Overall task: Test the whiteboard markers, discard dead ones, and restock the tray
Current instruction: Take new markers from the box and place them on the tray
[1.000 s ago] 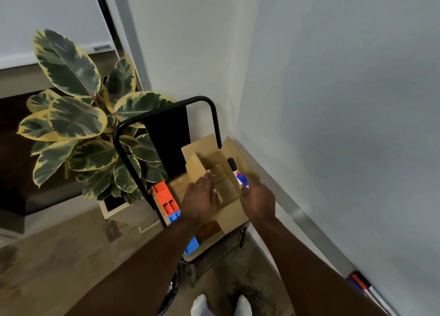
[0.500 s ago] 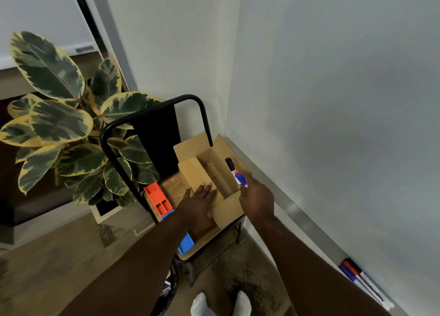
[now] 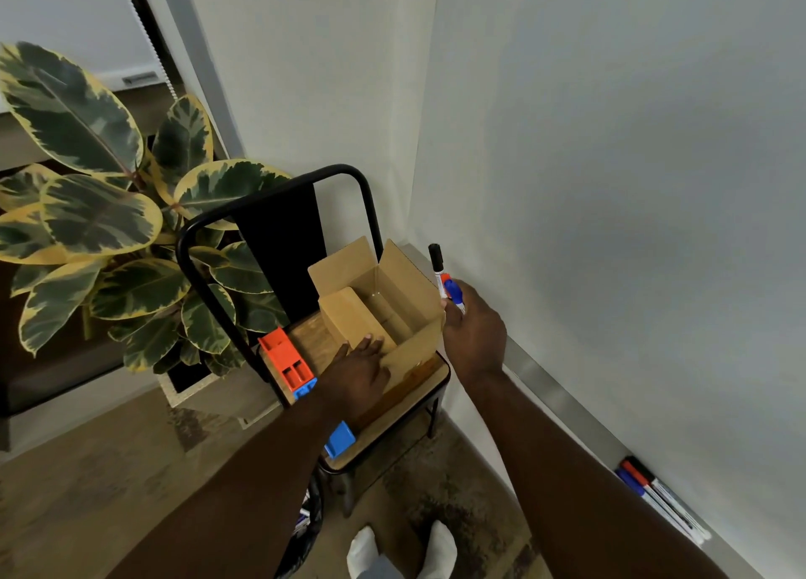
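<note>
- Evidently the right hand (image 3: 473, 334) gripped a bunch of markers (image 3: 445, 282) just beside the cardboard box (image 3: 392, 290), while the left hand (image 3: 357, 371) lay flat on a box flap, fingers straight.
- Restocking probably wanted them carried low to the tray (image 3: 545, 386) and laid beside the tray markers (image 3: 658, 495) (a loose fistful could slip).
- The box sat on a wooden chair (image 3: 312, 332), whiteboard (image 3: 632, 186) right, plant (image 3: 87, 212) left.
</note>
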The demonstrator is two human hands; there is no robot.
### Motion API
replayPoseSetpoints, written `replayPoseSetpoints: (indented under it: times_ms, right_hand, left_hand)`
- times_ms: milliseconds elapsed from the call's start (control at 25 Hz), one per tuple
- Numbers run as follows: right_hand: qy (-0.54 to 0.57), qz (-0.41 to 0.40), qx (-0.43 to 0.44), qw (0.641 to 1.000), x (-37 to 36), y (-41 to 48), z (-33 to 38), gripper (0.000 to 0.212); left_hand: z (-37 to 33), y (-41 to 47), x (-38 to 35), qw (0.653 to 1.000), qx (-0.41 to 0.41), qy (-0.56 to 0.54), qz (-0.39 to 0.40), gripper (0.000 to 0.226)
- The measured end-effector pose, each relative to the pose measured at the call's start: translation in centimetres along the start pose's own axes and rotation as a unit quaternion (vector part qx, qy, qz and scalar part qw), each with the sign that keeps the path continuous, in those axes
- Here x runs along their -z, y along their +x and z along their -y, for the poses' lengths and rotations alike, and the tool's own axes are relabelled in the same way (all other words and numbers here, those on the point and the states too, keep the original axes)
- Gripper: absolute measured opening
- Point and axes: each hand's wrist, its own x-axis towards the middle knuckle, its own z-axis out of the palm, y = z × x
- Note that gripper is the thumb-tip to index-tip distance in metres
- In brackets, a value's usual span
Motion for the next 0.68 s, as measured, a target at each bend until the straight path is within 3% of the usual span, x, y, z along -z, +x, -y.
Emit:
replayPoseSetpoints:
  times_ms: [80,160,280,560,680]
  right_hand:
    - [-0.007,0.009,-0.010,1.000,0.0,-0.3,0.0,0.041]
    - [-0.027,0.037,-0.019,0.999,-0.2,-0.9,-0.3,0.041]
    - [-0.054,0.093,-0.046,0.993,-0.6,-2.5,-1.4,0.042]
    - [-0.144,0.204,-0.009,0.968,0.8,-5.6,-4.5,0.033]
    - [-0.140,0.216,-0.006,0.966,2.2,-6.5,-5.7,0.036]
  left_hand:
    - [-0.4,0.0,0.4,0.992,0.047,-0.095,-0.070,0.057]
    - [-0.8,-0.1,0.7,0.975,0.100,-0.163,-0.116,0.071]
    - [-0.8,0.2,0.8,0.980,0.122,-0.076,-0.137,0.087]
    - [-3.9,0.0,1.2,0.982,-0.105,0.047,-0.152,0.067]
    - [-6.2,0.0,0.5,0.985,-0.114,0.036,-0.126,0.053]
